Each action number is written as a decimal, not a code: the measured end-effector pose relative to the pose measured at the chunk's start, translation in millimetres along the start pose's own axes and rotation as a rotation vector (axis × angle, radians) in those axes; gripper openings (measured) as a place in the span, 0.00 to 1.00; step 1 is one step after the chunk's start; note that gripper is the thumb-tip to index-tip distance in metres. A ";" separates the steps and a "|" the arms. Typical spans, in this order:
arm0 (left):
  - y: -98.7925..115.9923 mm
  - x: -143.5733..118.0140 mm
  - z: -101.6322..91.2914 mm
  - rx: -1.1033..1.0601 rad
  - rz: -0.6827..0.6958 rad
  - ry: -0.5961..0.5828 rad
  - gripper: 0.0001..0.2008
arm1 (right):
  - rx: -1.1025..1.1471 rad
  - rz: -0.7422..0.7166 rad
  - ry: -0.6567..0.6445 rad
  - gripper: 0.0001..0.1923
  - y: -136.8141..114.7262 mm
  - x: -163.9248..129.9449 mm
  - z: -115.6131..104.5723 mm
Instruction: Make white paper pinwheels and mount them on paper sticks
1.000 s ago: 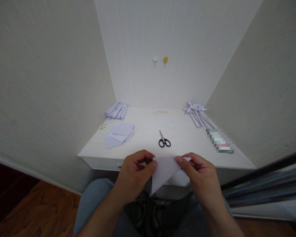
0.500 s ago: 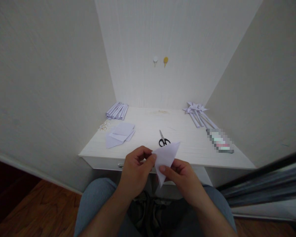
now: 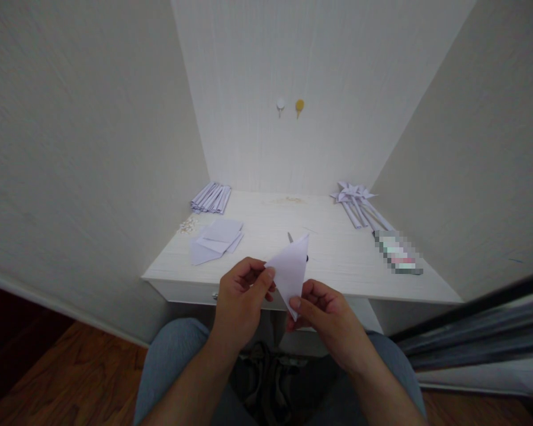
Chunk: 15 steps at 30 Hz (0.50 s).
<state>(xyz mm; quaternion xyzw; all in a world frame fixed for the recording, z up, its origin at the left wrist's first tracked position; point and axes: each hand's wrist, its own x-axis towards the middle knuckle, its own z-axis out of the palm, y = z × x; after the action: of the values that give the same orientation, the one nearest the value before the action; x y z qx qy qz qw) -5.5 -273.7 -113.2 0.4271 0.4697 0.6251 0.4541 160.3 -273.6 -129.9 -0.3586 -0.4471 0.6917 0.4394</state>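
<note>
You hold a folded white paper triangle (image 3: pixel 289 271) in both hands, just in front of the white wooden desk (image 3: pixel 337 260).

Your left hand (image 3: pixel 242 302) pinches the paper's left corner between thumb and fingers. Your right hand (image 3: pixel 326 316) pinches its bottom tip, with the thumb pressed on the front. The paper stands up in the air with one point up and one point down. It hides most of the black-handled scissors (image 3: pixel 289 238) lying on the desk behind it. On the desk's left side lie some flat pale purple paper sheets (image 3: pixel 215 239), with a bundle of folded paper strips (image 3: pixel 211 198) at the back corner and small white bits (image 3: pixel 187 225) near the edge. On the right side lie paper pinwheels on sticks (image 3: pixel 357 201). Two small round hooks (image 3: pixel 289 106), one white and one yellow, sit on the wall.
</note>
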 end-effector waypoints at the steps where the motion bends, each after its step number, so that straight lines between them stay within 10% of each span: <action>1: -0.7 0.2 0.3 -0.008 0.007 0.009 0.09 | -0.004 -0.010 0.005 0.19 0.7 -0.6 0.0; 15: -8.1 -4.5 -1.3 -0.001 -0.029 -0.056 0.10 | -0.247 -0.148 0.069 0.18 -9.6 1.3 -4.3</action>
<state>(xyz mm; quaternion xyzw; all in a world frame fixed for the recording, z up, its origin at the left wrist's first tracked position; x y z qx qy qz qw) -4.4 -277.2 -121.8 0.4375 0.4626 0.6066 0.4761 166.4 -269.1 -122.6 -0.3994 -0.5386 0.5845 0.4568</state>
